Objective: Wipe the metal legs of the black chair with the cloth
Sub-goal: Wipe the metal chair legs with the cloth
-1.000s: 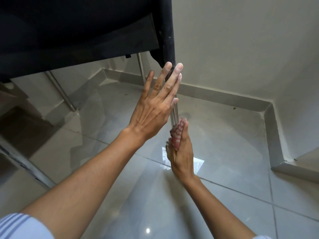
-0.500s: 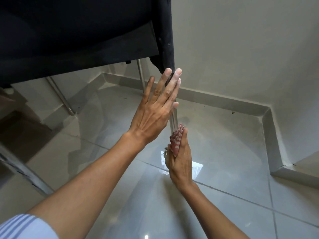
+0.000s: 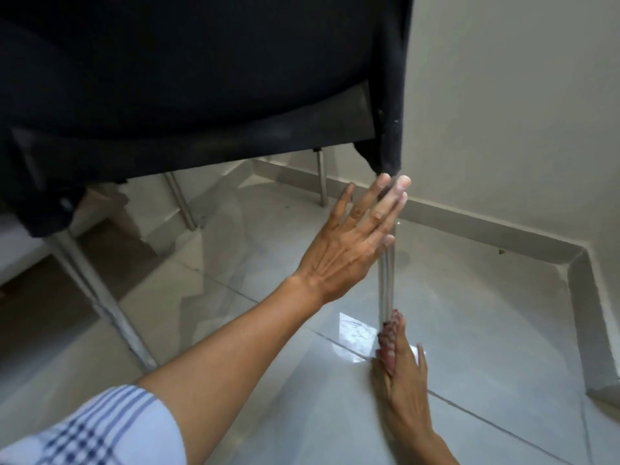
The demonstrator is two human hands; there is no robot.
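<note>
My left hand is flat and open, fingers stretched out, pressed against the upper part of the nearest metal leg just under the corner of the black chair. Lower on that same leg, close to the tiled floor, my right hand presses the red-and-white cloth against the metal, fingers closed around it. The chair's three other legs stand further off to my left and behind, and the chair sits in a corner by the wall.
</note>
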